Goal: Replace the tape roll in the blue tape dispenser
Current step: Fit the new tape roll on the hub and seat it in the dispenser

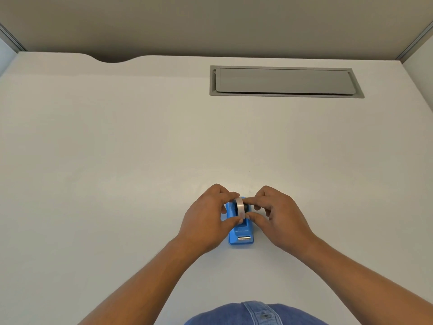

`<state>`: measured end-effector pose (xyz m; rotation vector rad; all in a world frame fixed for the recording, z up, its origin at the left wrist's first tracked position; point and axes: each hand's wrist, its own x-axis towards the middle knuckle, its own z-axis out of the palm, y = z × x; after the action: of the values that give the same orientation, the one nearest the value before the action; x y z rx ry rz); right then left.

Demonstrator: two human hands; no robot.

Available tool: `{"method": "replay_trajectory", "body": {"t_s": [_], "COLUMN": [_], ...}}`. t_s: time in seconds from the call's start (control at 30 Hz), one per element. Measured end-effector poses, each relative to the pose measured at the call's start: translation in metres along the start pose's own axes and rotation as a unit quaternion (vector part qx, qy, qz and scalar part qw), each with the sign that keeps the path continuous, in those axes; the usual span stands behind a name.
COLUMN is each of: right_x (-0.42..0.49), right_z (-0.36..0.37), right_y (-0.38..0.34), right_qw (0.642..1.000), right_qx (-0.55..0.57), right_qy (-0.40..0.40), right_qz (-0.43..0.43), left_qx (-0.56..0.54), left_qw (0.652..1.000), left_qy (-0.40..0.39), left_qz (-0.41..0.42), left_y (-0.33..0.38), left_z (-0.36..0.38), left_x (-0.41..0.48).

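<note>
Tape roll (240, 208) is pinched upright between left hand (206, 221) and right hand (278, 219) fingers, seated in blue tape dispenser (241, 233) on desk (117, 160); hub should be kept level in the cradle.

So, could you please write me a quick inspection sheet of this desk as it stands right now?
Surface: white desk, bare and clean-looking.
Job's things: blue tape dispenser flat on the desk, cutter end toward the person; tape roll upright on edge in its cradle.
Clutter: nothing seen.
Grippers: left hand and right hand both pinch the roll from opposite sides.
Cables: nothing seen; grey cable hatch in the desk is closed.
Surroundings: grey partition behind the desk; denim shirt at the bottom edge.
</note>
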<state>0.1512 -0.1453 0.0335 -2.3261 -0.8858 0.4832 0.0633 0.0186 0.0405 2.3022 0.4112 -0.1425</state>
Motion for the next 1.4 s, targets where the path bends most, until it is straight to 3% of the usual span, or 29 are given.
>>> {"method": "replay_trajectory", "body": {"t_s": [0.13,0.37,0.57,0.9,1.4], "right_x": [-0.003,-0.006,-0.007,0.003,-0.001], "right_z": [0.005,0.002,0.002,-0.003,-0.007], "right_y": [0.002,-0.008,-0.013,-0.020,-0.023], "right_qw": [0.999,0.998,0.995,0.987,0.990], "right_qx": [0.043,-0.064,-0.079,-0.158,-0.133], "right_qy": [0.020,0.015,0.045,-0.032,-0.040], "right_qz": [0.008,-0.023,-0.033,-0.028,0.004], "left_qx": [-0.003,-0.001,0.005,0.020,0.035], "left_qw": [1.000,1.000,1.000,1.000,0.999], "left_qy": [0.003,0.005,0.012,0.008,-0.019], "left_qz": [-0.001,0.000,-0.001,-0.008,0.005], "left_y": [-0.001,-0.001,-0.002,-0.006,-0.011], "left_z": [0.001,0.004,0.006,0.010,0.009], "left_x": [-0.002,-0.001,-0.002,0.000,-0.013]}}
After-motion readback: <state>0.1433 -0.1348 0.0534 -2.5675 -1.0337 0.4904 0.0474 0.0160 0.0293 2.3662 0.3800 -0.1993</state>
